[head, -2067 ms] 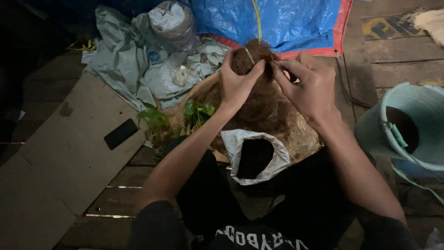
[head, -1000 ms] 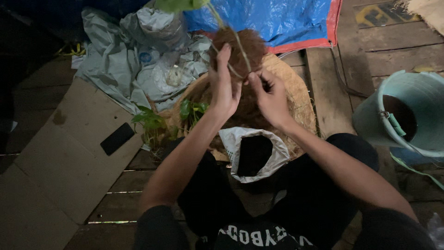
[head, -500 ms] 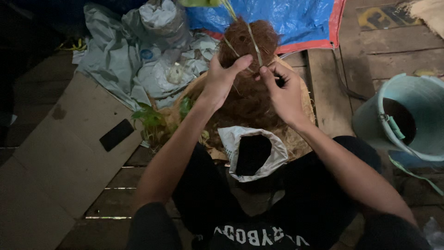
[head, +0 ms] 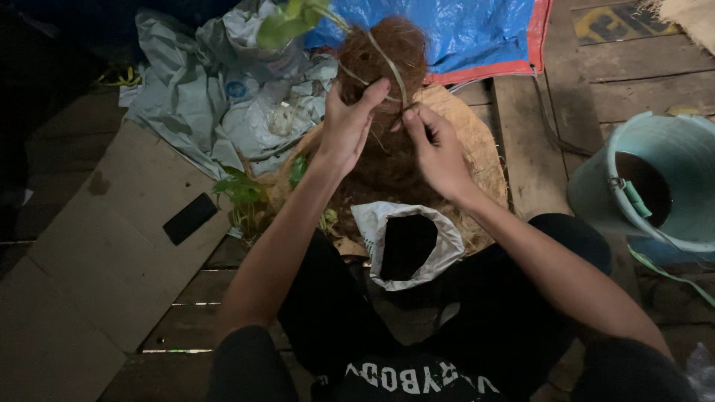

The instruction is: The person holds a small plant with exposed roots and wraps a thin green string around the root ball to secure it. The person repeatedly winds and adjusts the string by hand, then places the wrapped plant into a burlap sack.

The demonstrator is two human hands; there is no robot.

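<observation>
My left hand (head: 348, 123) cups a brown coconut-fibre ball (head: 381, 52) wrapped around a plant's roots, holding it up above my lap. Green leaves (head: 287, 21) stick out of the ball to the upper left. My right hand (head: 436, 145) pinches a thin pale string (head: 387, 63) that runs over the ball. Below the hands lies a round mat of brown fibre (head: 469, 141). An open white bag of dark soil (head: 408, 242) sits between my knees.
A pale green bucket (head: 663, 186) holding dark soil stands at the right. Crumpled grey plastic sacks (head: 201, 89) and a blue tarp (head: 462, 30) lie behind. Small green seedlings (head: 242, 193) sit left of the mat. Flattened cardboard (head: 104, 253) covers the wooden floor at left.
Both hands have lifted the fibre ball slightly and worked the string around it; my right hand now pinches the string below the ball. The leaves have swung further left.
</observation>
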